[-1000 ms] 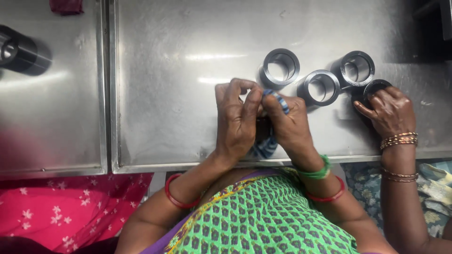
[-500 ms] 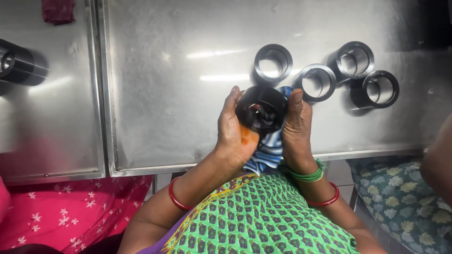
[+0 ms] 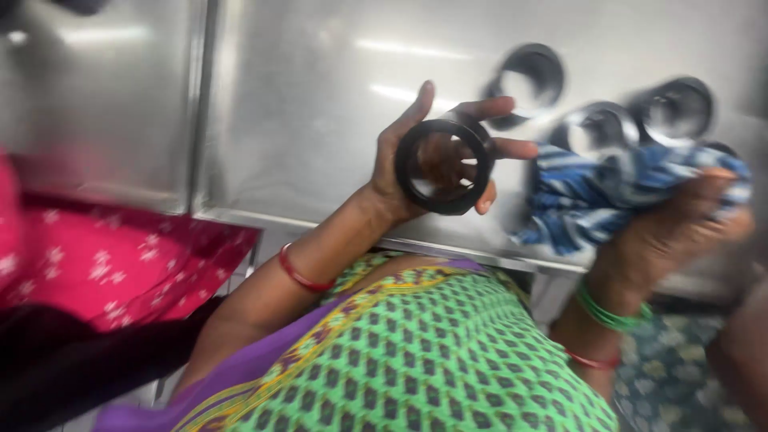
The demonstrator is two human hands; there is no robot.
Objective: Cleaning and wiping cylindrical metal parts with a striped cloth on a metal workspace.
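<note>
My left hand (image 3: 416,156) holds up a black ring-shaped part (image 3: 445,166), its opening facing me, with my fingers spread behind it. My right hand (image 3: 680,220) is to the right, closed on a bunched blue-and-white cloth (image 3: 616,196). Both hands are above the steel table (image 3: 304,104). Three more black ring parts, blurred, stand on the table behind the hands: one (image 3: 528,76) at centre, one (image 3: 596,128) partly hidden by the cloth, one (image 3: 678,108) to the right.
A seam (image 3: 200,104) divides the steel table from another panel at the left. A pink patterned cloth (image 3: 112,256) lies at the lower left. Another person's arm (image 3: 744,352) shows at the lower right edge.
My hands have parted: the left keeps the black ring and has turned it upright, the right has pulled away to the right with the cloth. The view has shifted and blurred.
</note>
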